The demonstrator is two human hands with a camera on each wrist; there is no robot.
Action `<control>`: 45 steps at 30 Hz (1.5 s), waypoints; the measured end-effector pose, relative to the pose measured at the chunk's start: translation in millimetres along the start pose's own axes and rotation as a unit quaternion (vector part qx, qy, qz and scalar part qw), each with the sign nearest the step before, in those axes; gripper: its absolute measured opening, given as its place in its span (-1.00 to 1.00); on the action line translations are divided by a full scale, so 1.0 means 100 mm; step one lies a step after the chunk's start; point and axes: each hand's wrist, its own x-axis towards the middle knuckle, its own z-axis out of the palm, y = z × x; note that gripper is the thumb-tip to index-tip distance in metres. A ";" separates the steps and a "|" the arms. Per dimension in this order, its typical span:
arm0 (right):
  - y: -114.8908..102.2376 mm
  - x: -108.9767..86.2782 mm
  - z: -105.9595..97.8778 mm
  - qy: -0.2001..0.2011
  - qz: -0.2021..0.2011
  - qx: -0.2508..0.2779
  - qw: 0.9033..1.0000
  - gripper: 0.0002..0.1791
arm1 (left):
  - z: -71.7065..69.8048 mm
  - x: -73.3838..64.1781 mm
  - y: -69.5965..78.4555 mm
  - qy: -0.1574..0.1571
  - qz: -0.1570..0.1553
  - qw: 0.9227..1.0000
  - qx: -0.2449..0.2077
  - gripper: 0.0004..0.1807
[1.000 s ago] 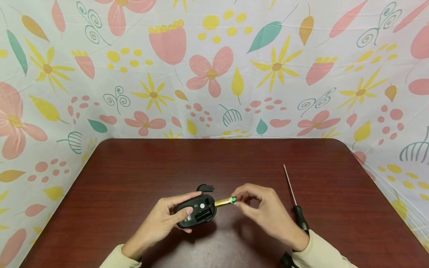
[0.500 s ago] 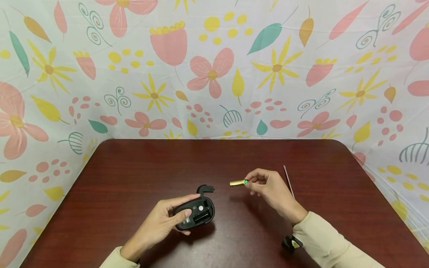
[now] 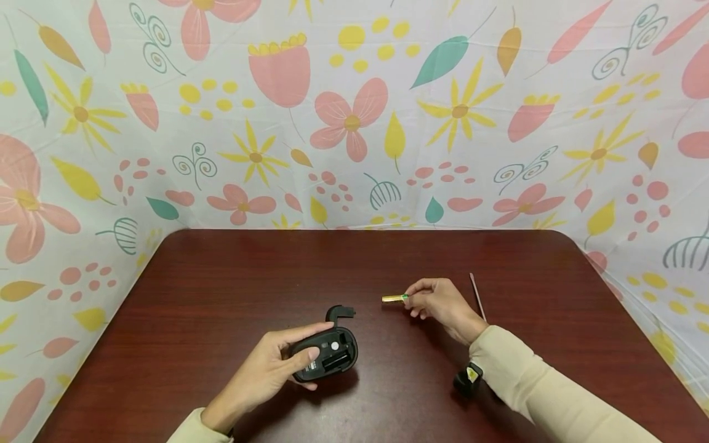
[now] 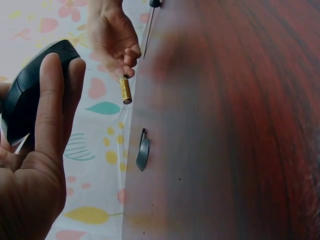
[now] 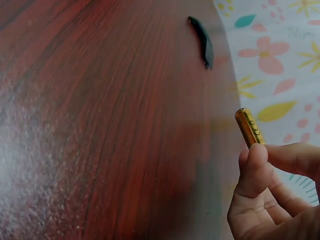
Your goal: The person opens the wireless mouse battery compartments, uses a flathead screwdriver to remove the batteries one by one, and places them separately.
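Note:
My left hand (image 3: pixel 271 363) grips a black computer mouse (image 3: pixel 318 363), its underside turned up and the battery slot open; the thumb lies across the underside. In the left wrist view the mouse (image 4: pixel 30 90) is seen from the side, held above the table. My right hand (image 3: pixel 440 306) pinches one end of a gold battery (image 3: pixel 393 299) with a green tip between thumb and fingers. The battery (image 5: pixel 249 126) points away from the fingertips and touches nothing else. Behind the mouse lies its black curved battery cover (image 3: pixel 339 312) on the table.
A screwdriver shaft (image 3: pixel 477 296) shows on the dark wooden table (image 3: pixel 249 271) beyond my right wrist; its handle is hidden by the sleeve in the head view. A black wrist strap piece (image 3: pixel 467 379) sticks out under the right sleeve. A flowered cloth (image 3: pixel 354 172) hangs behind the table.
My right hand has drawn the battery away from the mouse, towards the back and right, and holds it apart. The left hand and mouse have barely moved.

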 end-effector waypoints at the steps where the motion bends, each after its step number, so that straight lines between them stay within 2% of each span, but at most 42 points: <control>1: 0.01 0.01 0.00 -0.001 0.004 0.002 1.000 -0.76 | 0.00 0.00 0.00 0.000 -0.001 1.000 0.000 -0.49; 12: 0.08 0.13 -0.01 0.005 0.019 -0.019 1.000 -0.78 | -0.01 0.00 -0.02 0.001 -0.012 1.000 0.001 -0.48; 31: 0.08 0.17 0.01 0.028 0.020 -0.118 0.992 -0.81 | -0.10 0.00 -0.09 -0.006 -0.029 0.999 0.015 -0.49; 36: 0.08 0.16 0.02 0.033 0.023 -0.122 0.992 -0.79 | -0.09 0.00 -0.10 0.003 -0.046 0.999 0.007 -0.47; 45: 0.08 0.13 0.02 0.036 0.020 -0.123 0.992 -0.76 | -0.05 -0.05 -0.16 0.035 -0.050 0.998 -0.018 -0.38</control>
